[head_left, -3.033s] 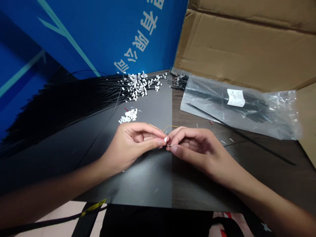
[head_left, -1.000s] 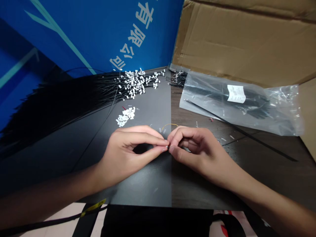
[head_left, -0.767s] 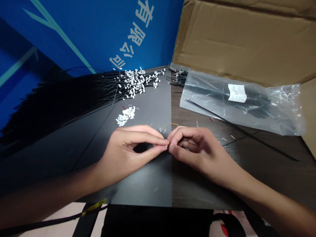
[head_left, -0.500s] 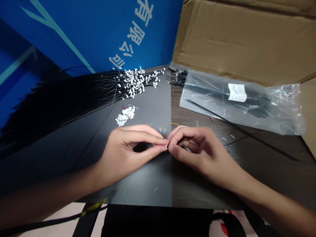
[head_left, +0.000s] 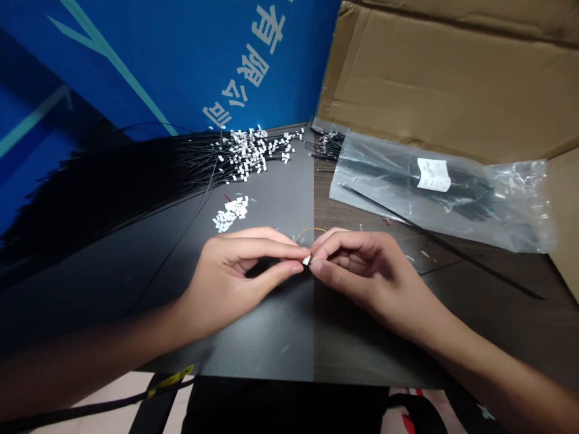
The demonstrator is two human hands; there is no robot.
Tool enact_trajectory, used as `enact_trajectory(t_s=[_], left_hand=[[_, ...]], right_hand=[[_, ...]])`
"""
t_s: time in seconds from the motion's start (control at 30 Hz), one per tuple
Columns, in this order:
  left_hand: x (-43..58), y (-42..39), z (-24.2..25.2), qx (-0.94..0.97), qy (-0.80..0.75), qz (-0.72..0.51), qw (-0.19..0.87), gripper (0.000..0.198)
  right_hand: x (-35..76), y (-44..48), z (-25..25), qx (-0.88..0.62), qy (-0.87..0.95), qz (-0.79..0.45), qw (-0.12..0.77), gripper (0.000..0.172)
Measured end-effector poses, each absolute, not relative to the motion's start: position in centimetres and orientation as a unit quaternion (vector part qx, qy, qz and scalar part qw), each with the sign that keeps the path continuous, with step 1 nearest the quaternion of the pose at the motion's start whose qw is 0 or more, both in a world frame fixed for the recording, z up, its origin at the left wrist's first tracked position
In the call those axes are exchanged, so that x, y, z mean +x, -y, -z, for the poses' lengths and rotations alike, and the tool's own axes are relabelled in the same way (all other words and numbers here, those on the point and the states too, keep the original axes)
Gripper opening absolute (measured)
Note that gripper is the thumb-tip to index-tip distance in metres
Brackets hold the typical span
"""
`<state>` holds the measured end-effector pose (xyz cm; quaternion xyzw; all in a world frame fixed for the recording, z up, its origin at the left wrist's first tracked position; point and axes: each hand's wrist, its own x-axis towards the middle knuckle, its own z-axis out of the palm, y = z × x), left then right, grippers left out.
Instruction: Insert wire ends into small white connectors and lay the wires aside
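Note:
A small white connector (head_left: pixel 306 260) shows between my fingertips at the middle of the view. My left hand (head_left: pixel 239 271) is beside it, with thumb and index finger slightly parted at its left edge. My right hand (head_left: pixel 362 259) is closed in a pinch at the connector's right side; whatever thin piece lies inside that pinch is hidden. Beyond my left hand lies a small pile of loose white connectors (head_left: pixel 230 214). Behind it, a large bundle of black wires (head_left: pixel 113 181) ends in many white connectors (head_left: pixel 248 150).
A clear plastic bag (head_left: pixel 389 175) of black wires lies at the right, with a few black wires (head_left: pixel 434 238) before it. A cardboard box (head_left: pixel 443 78) and a blue panel (head_left: pixel 181 60) stand behind. Tiny clear pieces and a yellow wire (head_left: pixel 312 229) lie near my hands.
The fingertips of my left hand have parted a little, and more of the white connector shows between my hands. The view has shifted slightly.

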<state>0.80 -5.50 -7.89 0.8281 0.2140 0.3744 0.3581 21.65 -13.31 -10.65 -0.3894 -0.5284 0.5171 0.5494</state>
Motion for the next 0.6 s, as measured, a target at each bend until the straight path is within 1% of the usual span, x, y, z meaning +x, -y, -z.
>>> enact_trajectory(t_s=[0.23,0.43,0.6], left_hand=[[1.09,5.58,7.32,0.81,-0.219,-0.37,0.4,0.021],[0.85,5.41,7.35,0.818,-0.214,-0.363,0.391,0.019],[1.04,5.13,7.31,0.827,-0.181,-0.388,0.365,0.016]], right_hand=[[21.54,13.46,10.61,-0.389,0.529,-0.513,0.553,0.012],[21.33,13.48,10.51,-0.389,0.541,-0.494,0.559,0.012],[21.67,13.02,10.12,-0.403,0.568,-0.476,0.537,0.012]])
